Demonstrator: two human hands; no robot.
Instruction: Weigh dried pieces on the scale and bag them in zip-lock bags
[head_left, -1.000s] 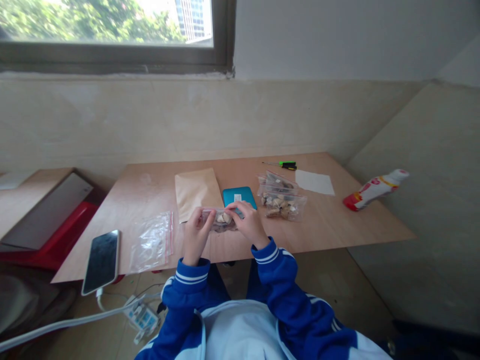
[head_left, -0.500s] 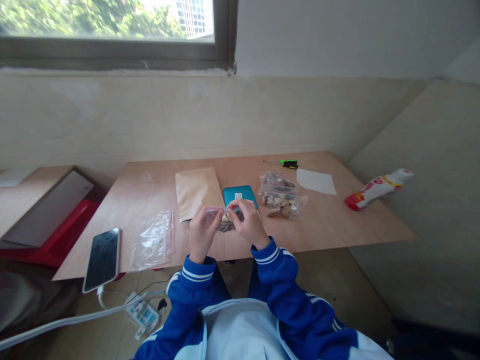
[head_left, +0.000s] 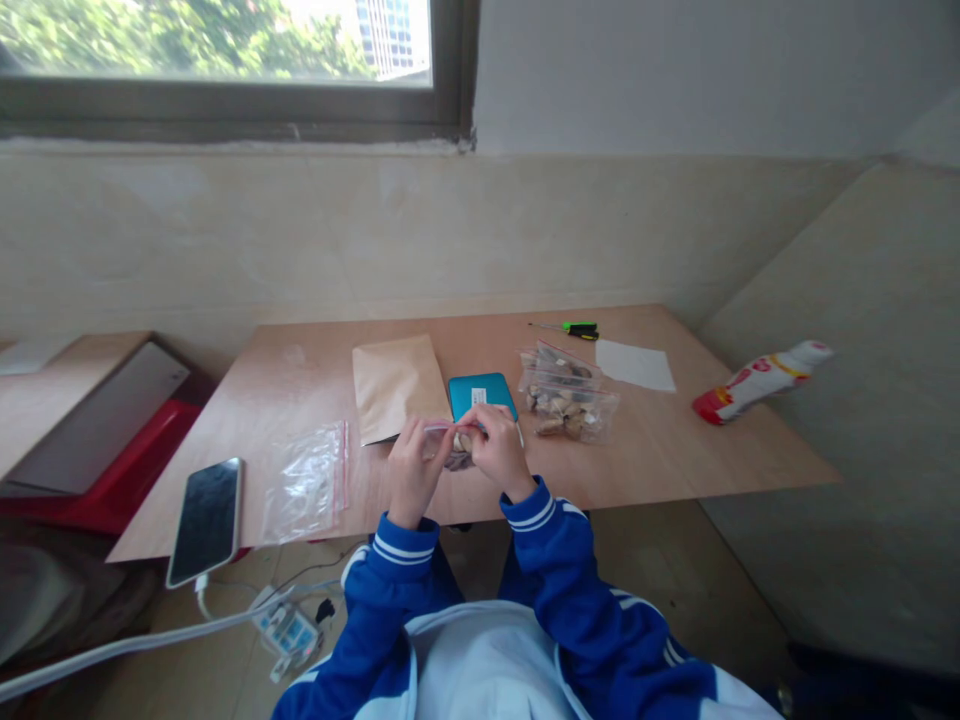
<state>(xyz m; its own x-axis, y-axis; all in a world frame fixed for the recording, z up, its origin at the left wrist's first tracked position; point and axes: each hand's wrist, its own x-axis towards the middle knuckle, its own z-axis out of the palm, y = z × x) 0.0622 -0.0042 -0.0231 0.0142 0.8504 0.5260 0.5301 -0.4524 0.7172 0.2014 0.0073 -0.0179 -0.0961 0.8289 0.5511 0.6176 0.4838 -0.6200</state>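
Note:
Between my two hands is a clear zip bag (head_left: 459,460) with brownish pieces inside, held by its top edge. My left hand (head_left: 414,468) pinches that edge on the left, fingers closed. Close beside it, my right hand (head_left: 495,447) pinches the same edge farther right, thumb near the left thumb. My fingers hide part of the bag. Just beyond them lies a teal flat device (head_left: 484,388) with a white label. A brown paper envelope (head_left: 397,380) is to its left. Filled zip bags (head_left: 568,408) of brownish pieces lie to the right.
Empty clear zip bags (head_left: 307,485) lie at the table's left front, beside a phone (head_left: 204,522) with a cable, over the edge. A green-handled screwdriver (head_left: 579,327), white paper (head_left: 636,366) and a red-and-white bottle (head_left: 761,383) are on the right.
My hands have drawn closer together along the bag's top edge, the left one shifting slightly right. The other things have stayed in place.

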